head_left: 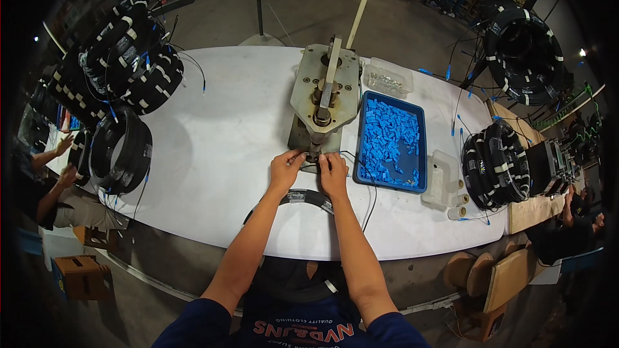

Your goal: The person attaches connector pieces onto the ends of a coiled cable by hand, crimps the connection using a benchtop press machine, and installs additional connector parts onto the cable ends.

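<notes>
A metal bench press [322,100] with a lever on top stands on the white table. Right below its ram, my left hand [285,170] pinches something too small to make out. Close beside it, my right hand [333,174] is closed on a thin black cable [374,201], which loops out to the right and runs down toward the table's front edge. The fingertips of both hands nearly meet at the press tool, and they partly hide what lies there. A coil of black cable [296,196] lies on the table between my forearms, partly covered by them.
Right of the press sits a blue tray [422,154] of small blue connectors. Beside it are a clear box of small parts [388,82] and a translucent container [438,183]. Black cable coils [495,171] stand right, more coils [119,151] left. Other people work at both sides.
</notes>
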Motion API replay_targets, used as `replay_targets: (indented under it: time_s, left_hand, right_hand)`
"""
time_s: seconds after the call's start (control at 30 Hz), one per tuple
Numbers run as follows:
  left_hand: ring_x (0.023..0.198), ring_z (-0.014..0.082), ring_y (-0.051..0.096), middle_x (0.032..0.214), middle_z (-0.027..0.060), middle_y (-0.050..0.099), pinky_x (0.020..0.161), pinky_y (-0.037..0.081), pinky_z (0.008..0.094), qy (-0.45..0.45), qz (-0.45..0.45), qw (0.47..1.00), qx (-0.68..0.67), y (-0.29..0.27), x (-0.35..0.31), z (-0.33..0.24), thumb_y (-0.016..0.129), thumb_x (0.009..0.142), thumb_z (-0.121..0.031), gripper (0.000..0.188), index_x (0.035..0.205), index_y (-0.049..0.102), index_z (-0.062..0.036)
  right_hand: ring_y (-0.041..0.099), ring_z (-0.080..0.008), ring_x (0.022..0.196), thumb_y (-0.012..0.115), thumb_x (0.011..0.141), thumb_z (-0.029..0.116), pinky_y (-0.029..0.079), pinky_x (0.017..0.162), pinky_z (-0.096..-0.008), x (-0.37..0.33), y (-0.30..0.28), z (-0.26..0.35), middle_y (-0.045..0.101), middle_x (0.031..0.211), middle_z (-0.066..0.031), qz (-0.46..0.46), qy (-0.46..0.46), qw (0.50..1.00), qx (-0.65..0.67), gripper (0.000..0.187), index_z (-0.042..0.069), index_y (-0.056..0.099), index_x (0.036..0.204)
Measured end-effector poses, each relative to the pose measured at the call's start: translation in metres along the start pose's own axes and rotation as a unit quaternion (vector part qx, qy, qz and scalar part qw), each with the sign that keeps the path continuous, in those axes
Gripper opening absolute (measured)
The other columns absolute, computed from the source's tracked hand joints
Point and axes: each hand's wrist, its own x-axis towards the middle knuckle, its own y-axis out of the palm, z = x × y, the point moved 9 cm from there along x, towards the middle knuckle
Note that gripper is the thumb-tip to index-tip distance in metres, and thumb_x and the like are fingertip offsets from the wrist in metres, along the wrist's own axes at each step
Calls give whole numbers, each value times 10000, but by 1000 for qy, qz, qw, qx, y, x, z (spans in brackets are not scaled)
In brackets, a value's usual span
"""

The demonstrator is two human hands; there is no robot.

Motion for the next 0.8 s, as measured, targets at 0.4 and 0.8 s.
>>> replay_targets:
  time_s: [0.4, 0.8]
  left_hand:
    - [719, 62, 512, 802, -7, 630, 661, 434, 214, -10, 6, 1000, -3, 2, -3, -7, 700, 897, -131, 260, 1077, 707, 57]
    - [717, 50, 508, 792, -22, 624, 663, 426, 202, -12, 8, 999, -49, 4, -2, -8, 678, 912, -115, 211, 1044, 717, 45]
  right_hand:
    - [536, -291, 906, 562, 965, 294, 361, 813, -427, 0, -3, 2, 614, 954, -51, -4, -3, 1000, 8, 242, 79, 659, 912]
    - [536, -334, 848, 559, 969, 242, 402, 758, -438, 1, -10, 12, 612, 924, -111, -53, -31, 998, -5, 246, 28, 640, 879]
